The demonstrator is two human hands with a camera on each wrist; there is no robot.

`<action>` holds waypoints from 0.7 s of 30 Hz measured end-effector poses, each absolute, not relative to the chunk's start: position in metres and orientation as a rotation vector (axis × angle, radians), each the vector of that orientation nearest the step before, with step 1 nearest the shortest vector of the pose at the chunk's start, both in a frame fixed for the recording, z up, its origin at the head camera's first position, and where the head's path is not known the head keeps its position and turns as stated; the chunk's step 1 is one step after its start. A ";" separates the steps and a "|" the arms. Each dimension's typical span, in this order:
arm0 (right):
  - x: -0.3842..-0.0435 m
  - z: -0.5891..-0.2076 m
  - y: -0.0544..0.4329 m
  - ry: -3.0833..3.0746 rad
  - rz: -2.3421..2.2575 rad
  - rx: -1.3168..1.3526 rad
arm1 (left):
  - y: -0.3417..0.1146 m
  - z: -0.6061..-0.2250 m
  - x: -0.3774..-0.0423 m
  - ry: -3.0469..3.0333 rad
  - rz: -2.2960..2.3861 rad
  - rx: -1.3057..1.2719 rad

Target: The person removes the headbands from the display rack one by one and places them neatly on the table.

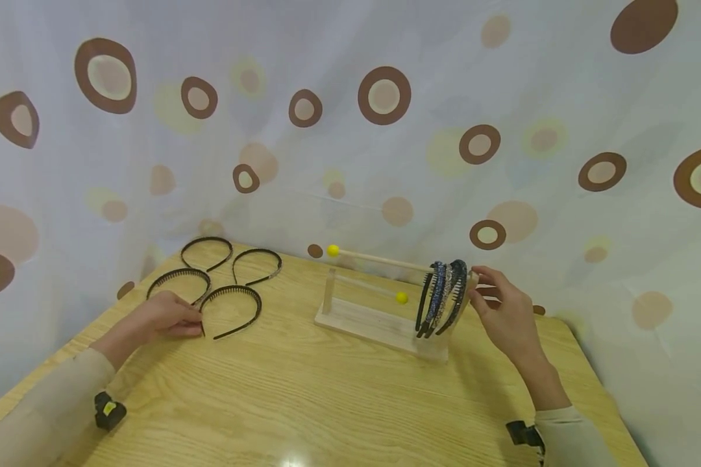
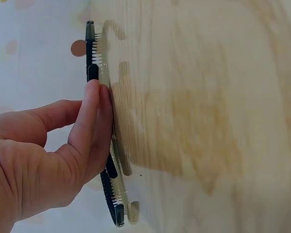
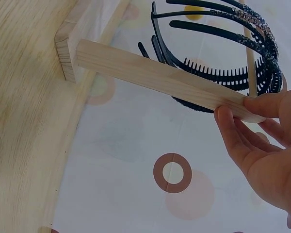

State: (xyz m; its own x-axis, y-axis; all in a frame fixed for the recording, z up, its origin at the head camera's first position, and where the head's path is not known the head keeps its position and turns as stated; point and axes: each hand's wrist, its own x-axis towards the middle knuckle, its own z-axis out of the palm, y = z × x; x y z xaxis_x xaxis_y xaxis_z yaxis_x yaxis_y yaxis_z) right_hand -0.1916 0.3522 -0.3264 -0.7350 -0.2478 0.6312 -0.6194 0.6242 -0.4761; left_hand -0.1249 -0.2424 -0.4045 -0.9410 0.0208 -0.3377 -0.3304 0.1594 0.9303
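With my left hand [image 1: 166, 314], in the head view, I pinch one end of a black toothed headband [image 1: 259, 310] at the table's left side. The left wrist view has my thumb and fingers at the band, low over the wood. To the right, my right hand [image 1: 505, 318] grips the top of an end post [image 3: 160, 75] of a wooden rack [image 1: 362, 322]. Several headbands [image 3: 208, 30], some black and some glittery, hang on the rack's rod [image 1: 385, 261] beside that hand.
Behind my left hand lie more black headbands, among them a back one [image 1: 207, 239], a right one [image 1: 277, 256] and a near toothed one [image 1: 178, 272]. Yellow balls cap the rods, one upper [image 1: 333, 250] and one lower [image 1: 402, 298]. A spotted curtain [image 1: 339, 39] borders the table [image 1: 304, 402].
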 end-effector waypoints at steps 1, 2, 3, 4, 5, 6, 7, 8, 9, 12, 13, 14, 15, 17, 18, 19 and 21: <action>-0.192 -0.326 0.352 -2.333 0.956 0.678 | -0.243 -0.405 -0.126 2.157 1.860 -0.310; -0.191 -0.326 0.353 -2.337 0.954 0.674 | -0.242 -0.405 -0.127 2.147 1.867 -0.315; -0.191 -0.326 0.353 -2.343 0.953 0.670 | -0.242 -0.405 -0.128 2.139 1.873 -0.322; -0.191 -0.326 0.354 -2.350 0.953 0.668 | -0.241 -0.405 -0.129 2.130 1.882 -0.329; -0.190 -0.326 0.354 -2.355 0.951 0.668 | -0.241 -0.404 -0.130 2.120 1.893 -0.344; -0.190 -0.325 0.354 -2.360 0.951 0.669 | -0.241 -0.404 -0.130 2.116 1.897 -0.339; -0.190 -0.325 0.354 -2.363 0.949 0.668 | -0.241 -0.404 -0.131 2.112 1.903 -0.341; -0.190 -0.325 0.354 -2.366 0.944 0.668 | -0.241 -0.404 -0.131 2.107 1.910 -0.340; -0.190 -0.325 0.354 -2.366 0.940 0.668 | -0.240 -0.404 -0.132 2.103 1.917 -0.343; -0.190 -0.325 0.354 -2.363 0.929 0.666 | -0.240 -0.404 -0.132 2.109 1.920 -0.329; -0.190 -0.325 0.354 -2.364 0.926 0.664 | -0.239 -0.404 -0.133 2.111 1.921 -0.330; -0.190 -0.326 0.354 -2.365 0.926 0.664 | -0.239 -0.404 -0.133 2.113 1.920 -0.323; -0.190 -0.325 0.354 -2.365 0.925 0.665 | -0.239 -0.404 -0.133 2.118 1.915 -0.321; -0.191 -0.325 0.354 -2.367 0.926 0.668 | -0.238 -0.403 -0.132 2.124 1.913 -0.305; -0.191 -0.325 0.354 -2.366 0.925 0.670 | -0.238 -0.402 -0.132 2.128 1.910 -0.284; -0.191 -0.325 0.354 -2.364 0.927 0.670 | -0.237 -0.401 -0.131 2.135 1.903 -0.267; -0.191 -0.325 0.355 -2.360 0.927 0.672 | -0.236 -0.399 -0.130 2.149 1.896 -0.233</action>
State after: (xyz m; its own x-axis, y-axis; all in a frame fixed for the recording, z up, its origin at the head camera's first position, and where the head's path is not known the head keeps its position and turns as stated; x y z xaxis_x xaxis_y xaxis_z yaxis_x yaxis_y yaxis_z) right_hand -0.1910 0.3548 -0.3252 -0.7460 -0.2552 0.6151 -0.6057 0.6441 -0.4673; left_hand -0.1300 -0.2362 -0.3985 -0.9518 0.0550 -0.3018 -0.2925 0.1331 0.9469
